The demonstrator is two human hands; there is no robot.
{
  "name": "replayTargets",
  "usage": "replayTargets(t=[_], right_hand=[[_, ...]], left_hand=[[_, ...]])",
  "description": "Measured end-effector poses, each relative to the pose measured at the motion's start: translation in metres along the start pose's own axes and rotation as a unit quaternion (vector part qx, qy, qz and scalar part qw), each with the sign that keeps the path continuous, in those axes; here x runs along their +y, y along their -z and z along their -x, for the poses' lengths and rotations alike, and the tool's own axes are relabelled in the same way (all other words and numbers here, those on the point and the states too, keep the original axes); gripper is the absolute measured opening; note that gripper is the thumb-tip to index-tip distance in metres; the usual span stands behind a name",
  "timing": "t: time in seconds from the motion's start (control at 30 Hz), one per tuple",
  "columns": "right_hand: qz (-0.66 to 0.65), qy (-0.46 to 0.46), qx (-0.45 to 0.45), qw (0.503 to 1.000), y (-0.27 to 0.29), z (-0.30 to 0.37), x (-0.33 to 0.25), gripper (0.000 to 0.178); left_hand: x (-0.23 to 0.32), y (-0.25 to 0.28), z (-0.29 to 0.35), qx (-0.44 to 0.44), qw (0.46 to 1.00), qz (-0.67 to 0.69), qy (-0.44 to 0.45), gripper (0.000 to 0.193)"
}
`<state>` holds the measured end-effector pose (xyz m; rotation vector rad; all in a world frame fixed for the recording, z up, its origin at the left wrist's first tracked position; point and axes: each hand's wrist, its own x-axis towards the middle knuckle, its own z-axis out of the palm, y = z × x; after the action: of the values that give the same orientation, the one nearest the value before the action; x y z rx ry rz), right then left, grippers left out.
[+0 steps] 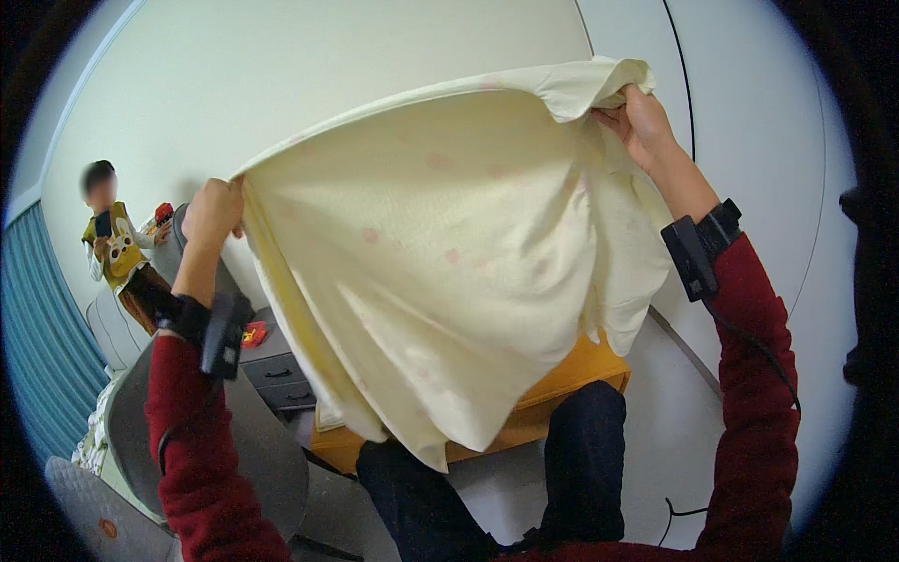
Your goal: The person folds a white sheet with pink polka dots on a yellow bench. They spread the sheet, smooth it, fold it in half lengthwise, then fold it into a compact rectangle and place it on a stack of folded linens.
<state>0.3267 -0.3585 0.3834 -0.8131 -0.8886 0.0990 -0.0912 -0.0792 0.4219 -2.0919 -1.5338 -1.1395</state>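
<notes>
A large pale yellow cloth with faint pink dots (421, 244) hangs spread in the air between my raised hands. My left hand (214, 208) is closed on its upper left corner, and the left edge drops in long folds. Higher up, my right hand (642, 126) grips the bunched upper right corner, where the fabric folds over the fingers. The lower edge droops in points over my knees and a yellow-orange table (562, 377). Most of the tabletop is hidden behind the cloth. Its exact kind, a sheet or a garment, cannot be made out.
A grey chair (234, 436) stands at my left beside a dark grey drawer unit (278, 370) with a small red item (253, 334) on top. Another person (122, 244) stands at the far left near blue curtains (51, 328). White cabinet doors (758, 140) rise on the right.
</notes>
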Motion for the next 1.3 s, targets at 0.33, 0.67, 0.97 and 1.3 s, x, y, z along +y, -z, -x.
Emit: replayTargets(t=[0.33,0.67,0.97,1.3], right_hand=[[-0.063,0.05,-0.057,0.995,-0.031,0.02,-0.016,0.035],[-0.028,0.007,0.036,0.999,-0.026,0.013,-0.016,0.035],[0.111,-0.047,0.034,0.992,0.003,-0.008,0.002,0.039],[0.274,0.046,0.017,0.96,0.005,-0.007,-0.006,0.042]], left_hand=[[0.032,0.015,-0.01,0.235,0.747,0.618,0.064,0.036],[0.046,0.043,0.016,0.46,0.79,0.377,-0.15,0.04],[-0.008,0.045,-0.017,0.22,0.952,0.189,-0.092,0.036],[-0.036,0.039,-0.028,0.273,0.898,0.345,-0.024,0.041]])
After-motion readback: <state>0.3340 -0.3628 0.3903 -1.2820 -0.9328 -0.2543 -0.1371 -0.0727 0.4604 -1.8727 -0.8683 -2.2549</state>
